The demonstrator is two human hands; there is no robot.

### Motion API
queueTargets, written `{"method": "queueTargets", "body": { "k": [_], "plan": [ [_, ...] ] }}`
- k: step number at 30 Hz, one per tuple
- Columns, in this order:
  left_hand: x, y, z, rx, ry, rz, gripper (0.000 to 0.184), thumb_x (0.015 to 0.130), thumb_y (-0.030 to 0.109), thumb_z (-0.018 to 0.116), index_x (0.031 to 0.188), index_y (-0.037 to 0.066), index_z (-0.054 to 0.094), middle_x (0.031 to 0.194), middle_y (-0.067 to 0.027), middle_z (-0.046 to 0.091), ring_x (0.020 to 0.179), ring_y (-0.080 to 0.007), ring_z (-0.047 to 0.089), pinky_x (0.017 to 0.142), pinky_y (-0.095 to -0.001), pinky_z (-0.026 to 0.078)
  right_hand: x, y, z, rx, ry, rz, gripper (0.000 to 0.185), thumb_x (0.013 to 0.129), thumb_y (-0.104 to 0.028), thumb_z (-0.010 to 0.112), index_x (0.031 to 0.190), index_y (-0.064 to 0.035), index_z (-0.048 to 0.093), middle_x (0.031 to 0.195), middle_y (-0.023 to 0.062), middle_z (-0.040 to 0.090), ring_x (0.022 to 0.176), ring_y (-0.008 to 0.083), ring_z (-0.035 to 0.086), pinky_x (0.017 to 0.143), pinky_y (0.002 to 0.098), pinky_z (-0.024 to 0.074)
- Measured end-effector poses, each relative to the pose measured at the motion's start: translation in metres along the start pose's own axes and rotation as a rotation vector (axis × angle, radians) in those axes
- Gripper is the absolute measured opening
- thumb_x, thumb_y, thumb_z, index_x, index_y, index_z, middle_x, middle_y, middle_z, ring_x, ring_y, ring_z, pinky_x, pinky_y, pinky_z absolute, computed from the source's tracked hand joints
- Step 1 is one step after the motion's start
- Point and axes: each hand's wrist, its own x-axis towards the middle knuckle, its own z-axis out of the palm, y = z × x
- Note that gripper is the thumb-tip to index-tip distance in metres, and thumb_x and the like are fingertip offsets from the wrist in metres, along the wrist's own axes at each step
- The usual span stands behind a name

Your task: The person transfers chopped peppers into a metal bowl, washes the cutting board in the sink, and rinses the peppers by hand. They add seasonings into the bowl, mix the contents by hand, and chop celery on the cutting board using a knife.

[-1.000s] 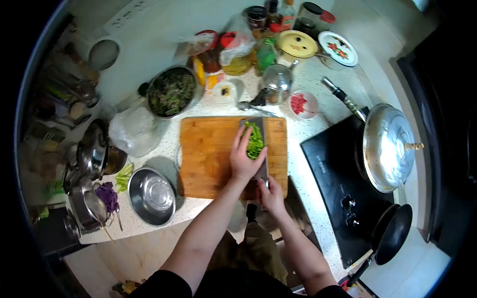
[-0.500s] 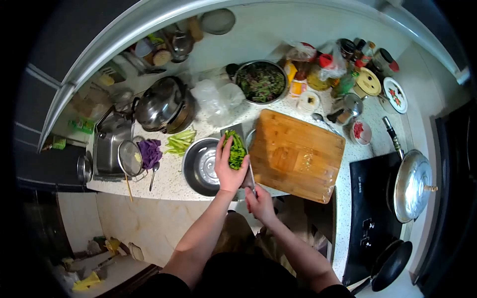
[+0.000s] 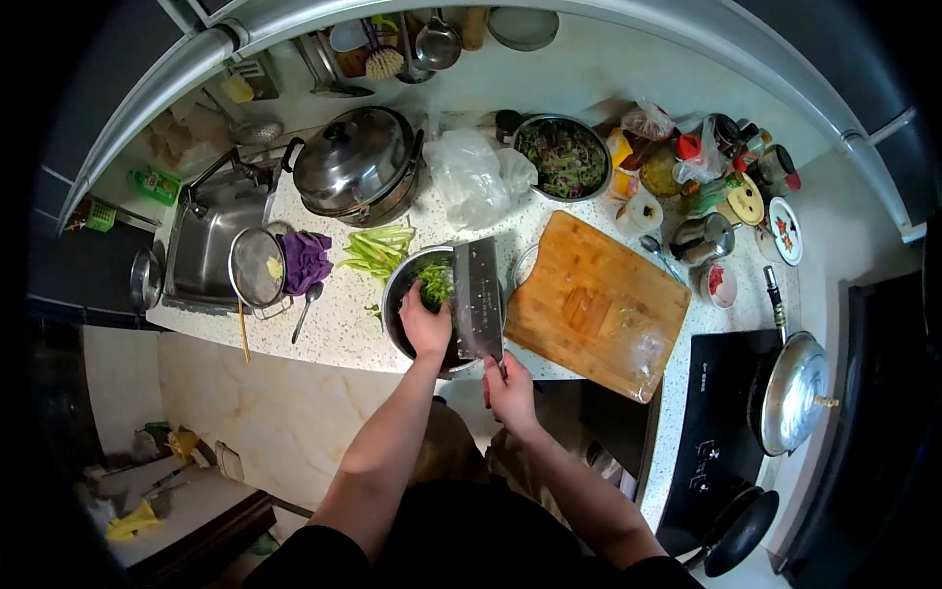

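Note:
My left hand (image 3: 425, 322) is inside the rim of a steel bowl (image 3: 395, 339), its fingers curved around bright chopped greens (image 3: 435, 285). Part of the greens is hidden under the fingers. In my right hand (image 3: 510, 391) is the handle of a cleaver (image 3: 479, 299). Its broad dark blade stands over the right side of the bowl, flat face showing, with small wet bits on it. Right of the blade lies a wooden cutting board (image 3: 599, 304) with damp spots. Pale green strips of vegetable (image 3: 378, 251) lie on the counter behind the bowl.
Purple cabbage (image 3: 306, 262), a strainer (image 3: 257, 270) and a spoon (image 3: 307, 312) lie near the sink (image 3: 211, 260). At the back stand a lidded pot (image 3: 355, 162), plastic bags (image 3: 466, 177) and a pan of dark leaves (image 3: 561, 159). A covered wok (image 3: 793, 393) sits on the stove (image 3: 711, 432).
My left hand has gone down from the cleaver blade into the bowl with the greens. The cleaver has shifted left over the bowl, its blade face now turned toward the camera. The view has shifted.

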Motion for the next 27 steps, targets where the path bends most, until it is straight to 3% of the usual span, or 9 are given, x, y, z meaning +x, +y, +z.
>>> {"method": "queueTargets", "body": {
  "k": [5,9,11,12,15,18,21,24,27],
  "plan": [
    [-0.003,0.018,-0.016,0.000,0.089,0.113,0.046,0.092,0.018,0.064,0.134,0.003,0.056,0.134,-0.0169,0.056,0.126,-0.0383,0.049,0.109,-0.0474,0.035,0.003,-0.005,-0.007,-0.051,-0.005,-0.032,0.022,0.105,-0.022,0.055,0.091,-0.0045,0.055,0.056,-0.0004,0.050,0.045,0.0087,0.047,0.043,0.0286,0.0379],
    [-0.011,0.055,-0.033,-0.028,-0.069,0.448,0.050,0.098,0.030,0.060,0.139,0.003,0.052,0.138,-0.0196,0.054,0.127,-0.0398,0.048,0.108,-0.0488,0.037,0.003,-0.015,-0.006,-0.030,-0.006,-0.026,0.019,0.105,-0.020,0.055,0.092,-0.0060,0.053,0.059,-0.0013,0.049,0.045,0.0075,0.045,0.042,0.0268,0.0368],
    [-0.006,0.031,-0.014,0.028,-0.112,0.411,0.052,0.099,0.032,0.059,0.141,0.003,0.051,0.136,-0.0209,0.056,0.125,-0.0405,0.050,0.107,-0.0488,0.038,0.004,-0.011,-0.010,-0.075,0.023,-0.054,0.027,0.103,-0.025,0.058,0.087,-0.0036,0.054,0.055,0.0017,0.052,0.046,0.0110,0.052,0.045,0.0313,0.0409],
    [-0.001,0.026,-0.013,0.091,-0.129,0.332,0.051,0.098,0.030,0.060,0.141,0.003,0.052,0.133,-0.0214,0.057,0.123,-0.0402,0.052,0.106,-0.0481,0.040,0.003,-0.014,-0.013,-0.053,0.016,-0.045,0.027,0.103,-0.025,0.058,0.087,-0.0038,0.053,0.055,0.0014,0.052,0.046,0.0110,0.051,0.045,0.0308,0.0407],
    [0.006,0.015,-0.026,0.411,-0.187,0.529,0.049,0.094,0.028,0.063,0.137,0.005,0.056,0.129,-0.0186,0.059,0.123,-0.0366,0.052,0.105,-0.0490,0.039,-0.002,-0.020,-0.031,0.046,0.024,0.013,0.028,0.103,-0.025,0.058,0.085,-0.0042,0.053,0.057,0.0011,0.052,0.046,0.0108,0.051,0.045,0.0299,0.0402],
    [0.007,0.025,-0.039,0.377,-0.132,0.597,0.040,0.090,0.028,0.068,0.125,0.008,0.066,0.129,-0.0149,0.060,0.122,-0.0346,0.052,0.104,-0.0471,0.039,-0.009,-0.025,-0.051,0.137,0.026,0.051,0.028,0.104,-0.026,0.058,0.085,-0.0048,0.053,0.059,0.0009,0.053,0.047,0.0104,0.050,0.044,0.0290,0.0399],
    [0.013,0.000,-0.043,0.365,-0.220,0.653,0.037,0.084,0.021,0.075,0.118,0.009,0.069,0.132,-0.0131,0.058,0.119,-0.0336,0.054,0.101,-0.0466,0.042,-0.013,-0.021,-0.076,0.146,0.036,0.038,0.026,0.104,-0.026,0.057,0.088,-0.0052,0.054,0.060,0.0002,0.052,0.048,0.0100,0.050,0.044,0.0282,0.0411],
    [0.006,0.026,-0.061,0.365,-0.281,0.581,0.044,0.080,0.019,0.079,0.121,0.009,0.067,0.134,-0.0147,0.057,0.122,-0.0346,0.052,0.103,-0.0488,0.042,-0.022,-0.021,-0.101,0.188,0.077,0.025,0.026,0.104,-0.026,0.058,0.089,-0.0051,0.054,0.062,0.0008,0.053,0.048,0.0114,0.050,0.045,0.0284,0.0423],
    [0.008,0.022,-0.050,0.251,-0.357,0.676,0.052,0.079,0.025,0.080,0.127,0.010,0.065,0.138,-0.0173,0.053,0.129,-0.0377,0.047,0.107,-0.0513,0.041,-0.026,-0.010,-0.131,0.273,0.151,0.055,0.026,0.104,-0.025,0.058,0.087,-0.0060,0.053,0.062,0.0015,0.053,0.048,0.0123,0.051,0.045,0.0282,0.0415]
  ]
}}
